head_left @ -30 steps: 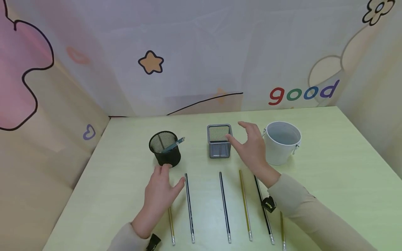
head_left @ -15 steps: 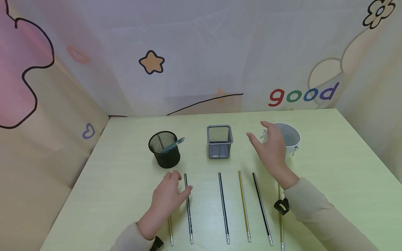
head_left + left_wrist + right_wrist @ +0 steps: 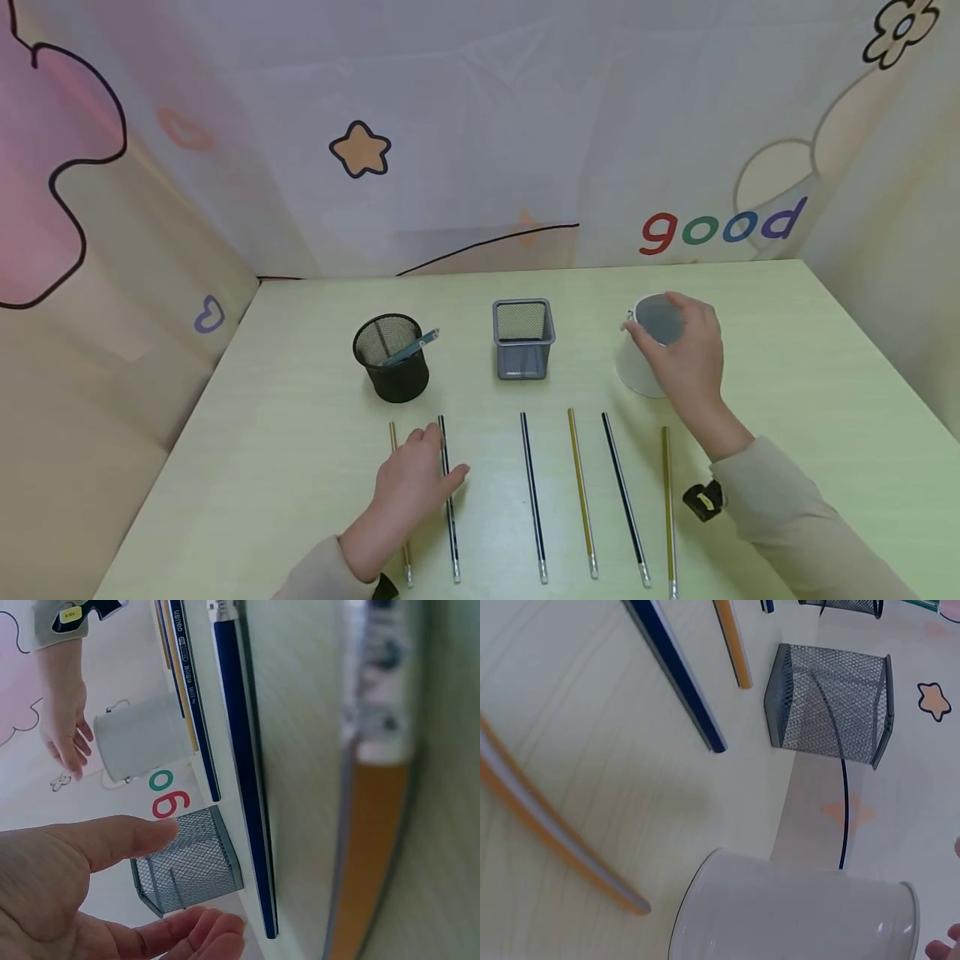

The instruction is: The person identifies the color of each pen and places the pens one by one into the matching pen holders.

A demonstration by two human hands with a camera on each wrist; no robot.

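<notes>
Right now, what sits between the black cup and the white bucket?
In the head view, the grey mesh holder stands between the black cup and white bucket.

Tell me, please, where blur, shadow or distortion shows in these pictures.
Left wrist view: the leftmost slim yellow pencil is out of focus, probably too close; head view: soft shadows lie on the pale green tabletop; right wrist view: the rightmost slim yellow pencil looks bowed, likely distortion.

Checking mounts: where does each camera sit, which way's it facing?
Head: worn on head, facing forward and down over table and pencils; left hand, right hand, sleeves show.
Left wrist: on that wrist, facing across pencils toward square mesh holder; both hands show.
Right wrist: on that wrist, facing across table; right fingertips show.
Wrist views share square mesh holder, white bucket.
</notes>
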